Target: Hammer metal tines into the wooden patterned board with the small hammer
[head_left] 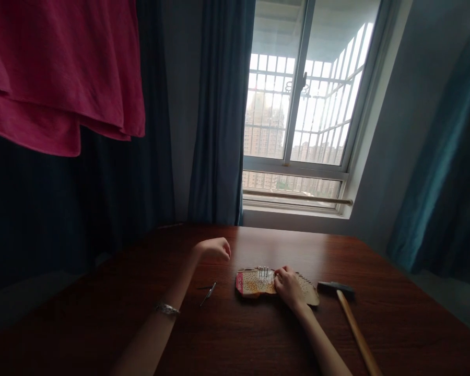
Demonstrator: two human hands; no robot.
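Observation:
A flat, irregular board (250, 284), speckled yellow with a red left end, lies on the brown table. Several nails (263, 271) stand upright near its middle. My right hand (289, 287) rests on the board just right of these nails, its fingers bent and close together; whatever may be under the fingertips is hidden. My left hand (216, 249), with a bracelet (167, 309) on the wrist, is raised over the table left of the board. Its fingers are curled in, and I cannot see what they hold, if anything. A few loose nails (208, 293) lie left of the board.
Right of the board lies a hammer (352, 321), its wooden handle pointing toward me. The wooden table (219, 339) reaches back toward a barred window (297, 104). Blue curtains (223, 115) hang beside it, and a pink cloth (62, 68) hangs at upper left.

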